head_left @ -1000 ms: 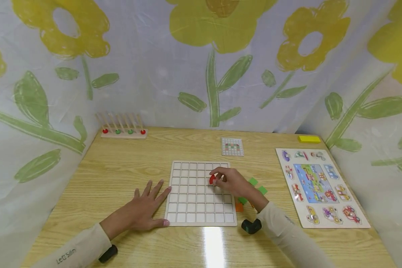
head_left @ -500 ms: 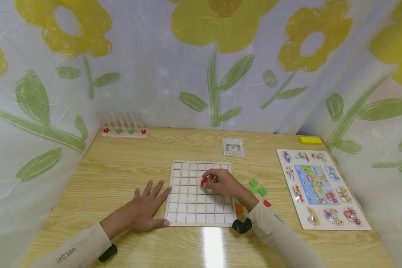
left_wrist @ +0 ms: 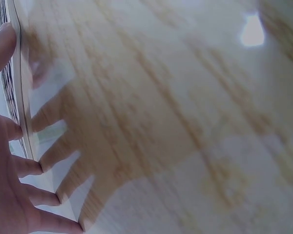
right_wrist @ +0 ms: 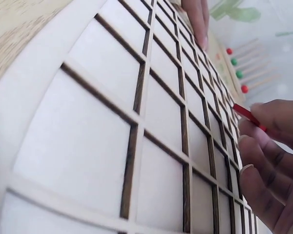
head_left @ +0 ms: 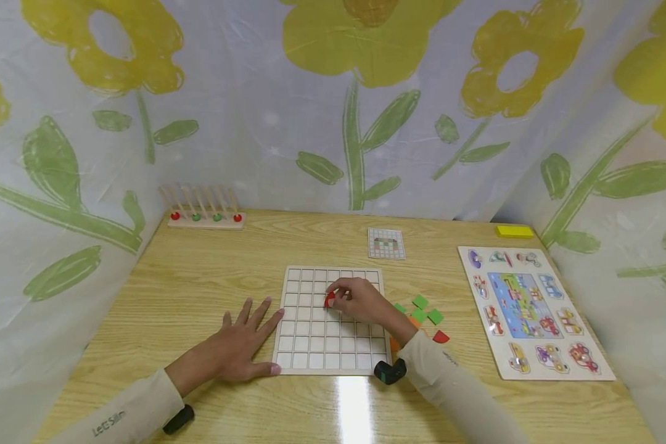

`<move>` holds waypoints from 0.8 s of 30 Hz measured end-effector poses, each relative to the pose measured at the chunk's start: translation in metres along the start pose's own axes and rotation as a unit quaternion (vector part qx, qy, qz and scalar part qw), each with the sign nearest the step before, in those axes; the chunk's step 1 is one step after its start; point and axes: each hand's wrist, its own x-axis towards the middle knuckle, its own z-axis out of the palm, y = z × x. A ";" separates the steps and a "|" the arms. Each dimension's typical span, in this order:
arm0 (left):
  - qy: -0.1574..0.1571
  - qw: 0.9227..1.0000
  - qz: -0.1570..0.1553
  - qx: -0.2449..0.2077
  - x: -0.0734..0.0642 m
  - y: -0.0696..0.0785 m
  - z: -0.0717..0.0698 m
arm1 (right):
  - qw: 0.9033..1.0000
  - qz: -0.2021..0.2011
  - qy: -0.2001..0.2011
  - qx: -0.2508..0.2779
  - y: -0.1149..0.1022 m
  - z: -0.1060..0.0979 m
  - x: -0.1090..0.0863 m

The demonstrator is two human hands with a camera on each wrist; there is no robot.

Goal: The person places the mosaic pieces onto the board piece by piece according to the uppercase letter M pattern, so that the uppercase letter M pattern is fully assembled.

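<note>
Head view: right grip [head_left: 361, 300] pinches a red piece [head_left: 329, 300] in its fingertips, near the middle of the gridded board [head_left: 317, 344]. Green tiles [head_left: 419, 301] and another red piece [head_left: 441, 337] lie on the surface [head_left: 211, 262] right of that grip; a pattern card [head_left: 386, 243] lies beyond it. To its left, the left grip [head_left: 243, 346] rests with fingers spread, thumb and index at the board's edge. Left wrist view: its other fingers meet the glossy surface beside the board. Right wrist view: the red piece tilts between thumb and finger; board contact cannot be told.

A peg rack [head_left: 206, 224] stands well left of a yellow block [head_left: 514, 232] and picture puzzle [head_left: 524, 308].
</note>
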 end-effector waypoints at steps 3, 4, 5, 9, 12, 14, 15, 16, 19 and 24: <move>0.000 1.000 0.000 -0.001 0.000 0.000 0.001 | 1.000 0.005 -0.002 0.003 -0.002 0.001 0.003; 0.000 1.000 0.000 -0.001 0.000 0.000 0.001 | 1.000 0.006 -0.002 0.002 -0.003 0.002 0.004; 0.000 1.000 -0.001 0.000 0.000 0.000 0.001 | 1.000 0.006 -0.001 -0.002 -0.003 0.002 0.005; -0.002 1.000 -0.002 -0.001 0.001 -0.001 0.001 | 1.000 0.007 0.004 -0.015 -0.006 0.005 0.010; 0.000 1.000 -0.002 -0.002 0.001 -0.001 0.001 | 1.000 0.012 0.007 -0.018 -0.008 0.007 0.014; 0.002 1.000 -0.002 -0.001 0.000 -0.001 0.001 | 1.000 0.014 0.010 -0.018 -0.009 0.008 0.016; 0.003 1.000 -0.001 -0.001 0.000 -0.001 0.001 | 1.000 0.017 0.011 -0.018 -0.011 0.009 0.017; 0.004 1.000 -0.001 0.000 0.000 -0.001 0.001 | 1.000 0.020 0.011 -0.018 -0.011 0.010 0.018; 0.005 1.000 -0.001 0.001 0.000 -0.001 0.001 | 0.999 0.027 0.013 -0.014 -0.014 0.013 0.022; 0.000 1.000 -0.003 -0.003 0.000 0.000 -0.001 | 0.999 0.040 0.015 -0.012 -0.016 0.018 0.027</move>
